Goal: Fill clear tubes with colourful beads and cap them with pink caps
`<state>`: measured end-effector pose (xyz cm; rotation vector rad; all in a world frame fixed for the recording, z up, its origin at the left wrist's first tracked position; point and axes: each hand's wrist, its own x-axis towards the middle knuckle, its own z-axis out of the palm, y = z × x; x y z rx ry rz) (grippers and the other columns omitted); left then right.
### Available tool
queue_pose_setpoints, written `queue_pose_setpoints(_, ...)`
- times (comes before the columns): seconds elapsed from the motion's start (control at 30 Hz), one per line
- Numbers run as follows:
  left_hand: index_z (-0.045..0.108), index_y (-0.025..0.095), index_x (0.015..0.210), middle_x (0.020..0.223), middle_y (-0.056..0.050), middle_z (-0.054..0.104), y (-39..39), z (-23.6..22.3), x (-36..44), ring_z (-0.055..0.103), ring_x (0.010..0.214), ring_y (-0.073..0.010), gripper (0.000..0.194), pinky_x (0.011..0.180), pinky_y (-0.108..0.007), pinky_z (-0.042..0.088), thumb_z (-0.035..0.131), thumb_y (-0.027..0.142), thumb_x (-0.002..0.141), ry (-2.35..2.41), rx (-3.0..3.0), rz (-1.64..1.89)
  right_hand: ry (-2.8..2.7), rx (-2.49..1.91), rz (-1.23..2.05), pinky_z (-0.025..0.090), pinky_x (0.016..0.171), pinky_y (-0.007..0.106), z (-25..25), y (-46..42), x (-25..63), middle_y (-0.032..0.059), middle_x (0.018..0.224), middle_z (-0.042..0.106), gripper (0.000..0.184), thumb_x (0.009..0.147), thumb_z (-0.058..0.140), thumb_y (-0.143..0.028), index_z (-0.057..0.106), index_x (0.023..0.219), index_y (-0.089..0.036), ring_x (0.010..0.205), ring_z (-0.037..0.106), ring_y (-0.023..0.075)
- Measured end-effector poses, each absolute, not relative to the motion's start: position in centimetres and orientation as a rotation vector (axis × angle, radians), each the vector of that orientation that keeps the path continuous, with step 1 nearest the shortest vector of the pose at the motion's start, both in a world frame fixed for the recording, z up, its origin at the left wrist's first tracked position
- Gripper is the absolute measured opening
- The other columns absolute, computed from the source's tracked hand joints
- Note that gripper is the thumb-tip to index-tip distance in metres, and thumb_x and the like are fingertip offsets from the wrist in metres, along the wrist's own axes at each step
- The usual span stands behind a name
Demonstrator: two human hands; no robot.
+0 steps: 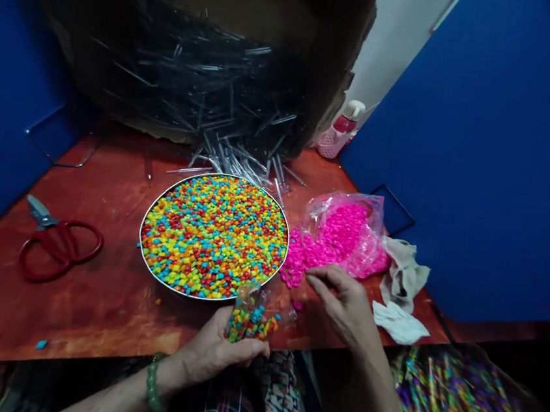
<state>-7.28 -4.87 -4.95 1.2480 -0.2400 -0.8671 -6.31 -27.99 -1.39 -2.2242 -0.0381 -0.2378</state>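
Note:
My left hand point(213, 347) is closed around several clear plastic tubes point(248, 318) partly filled with small colourful candies. The tubes tilt over the near rim of a round metal tray point(144, 259), which is heaped with the same red, yellow, green, orange and blue candies. On the right, my right hand point(343, 302) has its fingers drawn together in a pinch at the near edge of a pile of small bright pink caps point(314, 249). Whether a cap is between those fingertips is too small to make out. The caps spill from a clear plastic bag point(352, 224).
A large cardboard box point(335, 101) of empty clear tubes point(218, 88) stands behind the tray, some tubes spilling out. Red-handled scissors point(62, 246) lie left. Crumpled cloths point(403, 272) and a pink bottle point(339, 134) are right. Filled tubes point(464, 409) gather below the table edge.

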Motion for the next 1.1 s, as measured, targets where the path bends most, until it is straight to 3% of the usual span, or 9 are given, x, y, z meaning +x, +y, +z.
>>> queue_pose_setpoints(0.17, 0.067, 0.009, 0.081, 0.062, -0.001, 0.054, -5.1, -5.1, -7.2, 0.044, 0.055, -0.0073, 0.033, 0.054, -0.020, 0.033, 0.068, 0.041, 0.077, -0.236, 1.274, -0.862, 0.007, -2.344, 0.089, 0.042, 0.072, 0.031, -4.5, -28.2, -9.4, 0.0033, 0.086, 0.059, 0.010, 0.088, 0.057, -0.025, 0.064, 0.092, -0.018, 0.080, 0.056, 0.0175)
queue_pose_setpoints(0.4, 0.068, 0.008, 0.079, 0.065, -0.004, 0.059, -5.7, -5.5, -7.4, 0.047, 0.055, -0.0084, 0.036, 0.053, -0.021, 0.035, 0.069, 0.044, 0.075, -0.186, 1.274, -0.823, 0.048, -2.445, -0.036, 0.039, 0.069, 0.035, -6.6, -27.1, -9.3, 0.0061, 0.077, 0.052, 0.019, 0.089, 0.046, -0.025, 0.055, 0.075, -0.016, 0.072, 0.051, 0.0199)
queue_pose_setpoints(0.6, 0.069, 0.008, 0.079, 0.070, -0.006, 0.064, -5.8, -5.8, -7.6, 0.047, 0.053, -0.0076, 0.034, 0.052, -0.020, 0.036, 0.068, 0.042, 0.076, -0.178, 1.239, -0.808, 0.288, -1.718, 0.007, 0.050, 0.073, 0.032, -5.4, -27.1, -10.3, 0.0049, 0.087, 0.067, 0.027, 0.085, 0.061, -0.042, 0.064, 0.100, -0.020, 0.077, 0.063, 0.0173)
queue_pose_setpoints(0.7, 0.068, 0.008, 0.077, 0.066, -0.005, 0.062, -5.9, -5.3, -7.4, 0.046, 0.052, -0.0074, 0.035, 0.051, -0.019, 0.035, 0.069, 0.043, 0.074, -0.172, 1.247, -0.804, 0.319, -1.428, 0.077, 0.053, 0.066, 0.026, -4.3, -26.9, -10.7, 0.0012, 0.077, 0.069, 0.025, 0.079, 0.071, -0.040, 0.068, 0.097, -0.022, 0.067, 0.065, 0.0131)
queue_pose_setpoints(0.9, 0.065, 0.008, 0.074, 0.062, -0.004, 0.060, -6.6, -4.3, -7.4, 0.046, 0.051, -0.0092, 0.034, 0.050, -0.022, 0.036, 0.069, 0.042, 0.069, -0.057, 1.342, -0.794, 0.311, -1.396, 0.024, 0.055, 0.061, 0.020, -2.8, -25.9, -10.7, 0.0009, 0.072, 0.071, 0.021, 0.074, 0.077, -0.033, 0.073, 0.091, -0.022, 0.063, 0.067, 0.0120)
queue_pose_setpoints(1.1, 0.060, 0.011, 0.084, 0.072, -0.002, 0.057, -7.0, -4.9, -8.2, 0.045, 0.062, -0.0103, 0.024, 0.061, -0.023, 0.041, 0.061, 0.034, 0.077, -0.190, 1.485, -0.525, 0.351, -1.536, -0.009, 0.057, 0.062, 0.023, -1.7, -25.6, -11.0, 0.0047, 0.070, 0.072, 0.019, 0.072, 0.078, -0.034, 0.072, 0.079, -0.017, 0.063, 0.068, 0.0154)
